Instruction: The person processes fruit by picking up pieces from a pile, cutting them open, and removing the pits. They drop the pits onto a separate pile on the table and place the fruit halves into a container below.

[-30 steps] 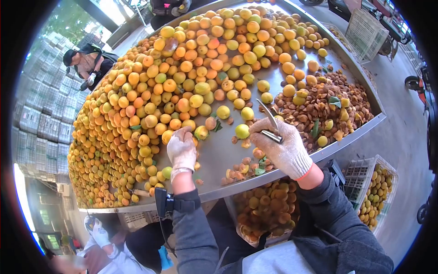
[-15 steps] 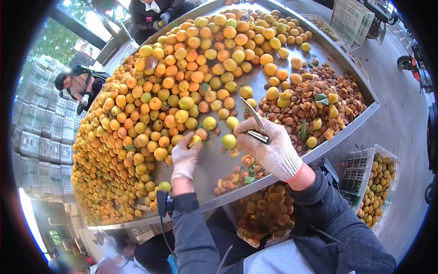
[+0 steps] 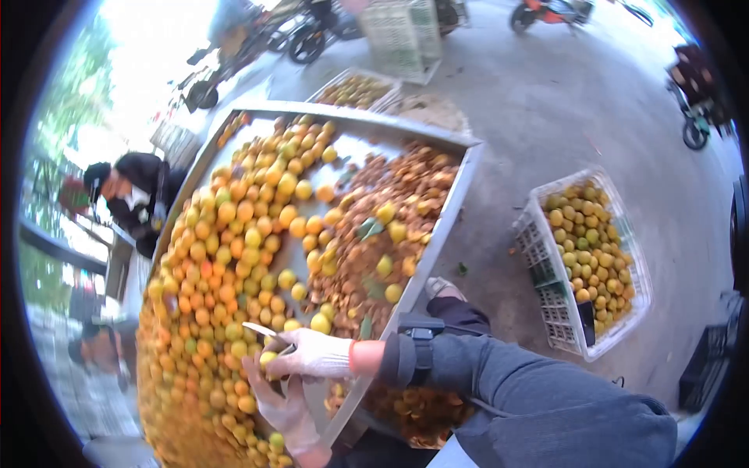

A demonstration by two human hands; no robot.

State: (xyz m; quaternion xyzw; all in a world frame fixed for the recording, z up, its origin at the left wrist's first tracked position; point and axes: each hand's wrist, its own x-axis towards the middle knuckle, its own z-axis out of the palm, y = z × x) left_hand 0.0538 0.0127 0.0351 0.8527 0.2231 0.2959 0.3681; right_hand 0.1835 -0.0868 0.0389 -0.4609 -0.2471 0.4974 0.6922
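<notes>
My right hand point(image 3: 318, 354), in a whitish knit glove, is closed round a knife. The knife's curved blade point(image 3: 262, 331) points left over the fruit. Just below it, my left hand point(image 3: 285, 409), also gloved, holds a yellow apricot point(image 3: 268, 359) at its fingertips, close against the right hand. The right fingers partly hide that apricot and the knife handle. Both hands are over the near side of a metal-rimmed table point(image 3: 437, 274) heaped with apricots point(image 3: 226, 212). A pile of brown pits point(image 3: 370, 183) with leaves and several whole fruits lies beyond the right hand.
A white crate point(image 3: 538, 261) of apricots stands on the floor at right, with another crate point(image 3: 388, 97) of fruit behind the table. Below the table edge sits a blurred heap of orange-brown fruit pieces point(image 3: 417, 409). A co-worker point(image 3: 144, 191) is at the far left side. Motorbikes point(image 3: 306, 43) stand behind.
My view has swung to the right, bringing the floor crate fully into sight. My hands, apart before, have come together at the apricot, with the knife beside it.
</notes>
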